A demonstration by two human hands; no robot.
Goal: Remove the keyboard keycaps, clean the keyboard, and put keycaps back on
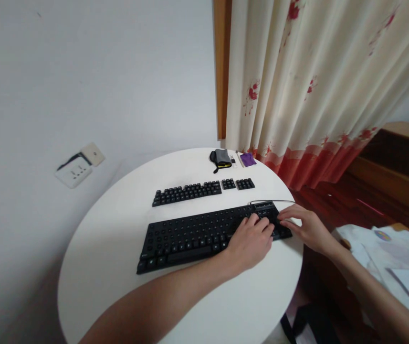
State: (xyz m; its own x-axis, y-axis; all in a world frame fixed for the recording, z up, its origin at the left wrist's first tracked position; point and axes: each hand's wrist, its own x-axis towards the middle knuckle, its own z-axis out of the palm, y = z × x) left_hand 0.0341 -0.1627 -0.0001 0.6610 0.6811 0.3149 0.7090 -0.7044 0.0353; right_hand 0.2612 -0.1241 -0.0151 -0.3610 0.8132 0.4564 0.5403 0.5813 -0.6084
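Observation:
A black keyboard (190,234) lies on the round white table; many upper-row positions show bare switch stems without keycaps, while the lowest rows carry caps. My left hand (250,241) rests over its right part, fingers bent and tips down on the number-pad area. At the right end, my right hand (304,224) has thumb and index finger brought together at the keyboard's edge; anything between the tips is too small to make out. Behind the keyboard sit removed keycaps in groups: a long block (188,192), a small block (228,184) and another block (245,184).
A grey pouch (223,156) with a black strap, small items and a purple cloth (247,159) lie at the table's (97,267) far edge. A thin cable (277,200) leaves the keyboard. Curtains (297,95) hang behind; papers (397,258) lie at right.

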